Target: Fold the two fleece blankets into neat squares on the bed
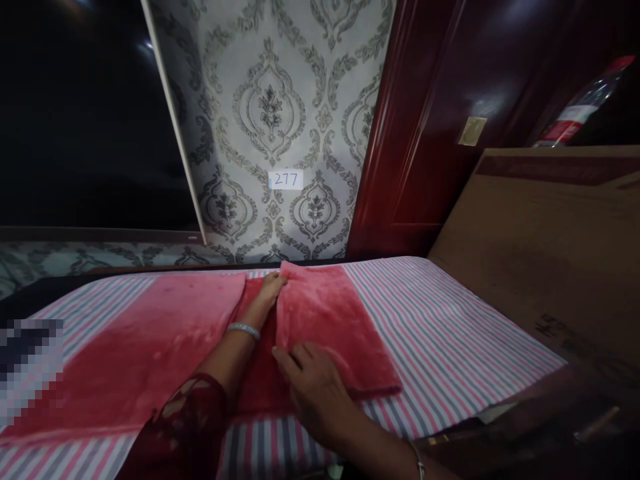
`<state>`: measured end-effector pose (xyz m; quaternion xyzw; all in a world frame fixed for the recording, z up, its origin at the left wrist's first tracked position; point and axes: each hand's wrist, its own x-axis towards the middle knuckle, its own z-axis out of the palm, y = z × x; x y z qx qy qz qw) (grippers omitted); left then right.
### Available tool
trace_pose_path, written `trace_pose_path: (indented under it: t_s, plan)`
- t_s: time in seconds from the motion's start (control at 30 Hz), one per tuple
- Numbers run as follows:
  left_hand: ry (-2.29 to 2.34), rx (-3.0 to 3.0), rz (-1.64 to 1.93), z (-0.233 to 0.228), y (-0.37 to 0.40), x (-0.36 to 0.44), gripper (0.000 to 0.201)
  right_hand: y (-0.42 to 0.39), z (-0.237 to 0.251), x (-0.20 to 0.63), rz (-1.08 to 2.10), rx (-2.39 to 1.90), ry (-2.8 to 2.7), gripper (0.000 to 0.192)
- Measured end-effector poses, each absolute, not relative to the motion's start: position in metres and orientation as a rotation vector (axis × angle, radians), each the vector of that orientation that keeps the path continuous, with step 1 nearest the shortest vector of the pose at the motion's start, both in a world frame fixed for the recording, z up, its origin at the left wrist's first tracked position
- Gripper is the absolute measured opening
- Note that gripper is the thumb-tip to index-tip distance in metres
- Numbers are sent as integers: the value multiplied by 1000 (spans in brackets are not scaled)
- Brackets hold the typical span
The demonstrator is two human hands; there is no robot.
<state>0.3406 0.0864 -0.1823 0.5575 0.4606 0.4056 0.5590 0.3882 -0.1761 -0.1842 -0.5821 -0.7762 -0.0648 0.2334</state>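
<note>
A pink plush towel lies spread on a striped sheet. Its right part is folded over toward the middle, forming a flap. My left hand reaches far forward and pinches the flap's upper left corner near the towel's far edge. A silver bangle sits on that wrist. My right hand rests flat, fingers spread, on the flap's near left edge, pressing it down.
A patterned wallpaper wall with a paper label reading 277 stands behind. A dark screen is at left, a red wooden door at right. A brown board and a plastic bottle are at far right.
</note>
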Motion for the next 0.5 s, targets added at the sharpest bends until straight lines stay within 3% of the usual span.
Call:
trace_pose_path:
  t_s: [0.13,0.33,0.5]
  plan:
    - [1130,1297,914,-190,92,329,10,-177,-201,381,-161,-1582,-2161,71]
    - [1128,1344,982,-184,98,334,58,-175,-210,378,-185,-1543,-2129,69]
    - [1109,1412,993,-180,103,334,60,-171,-198,373,-169,-1502,-2189,64]
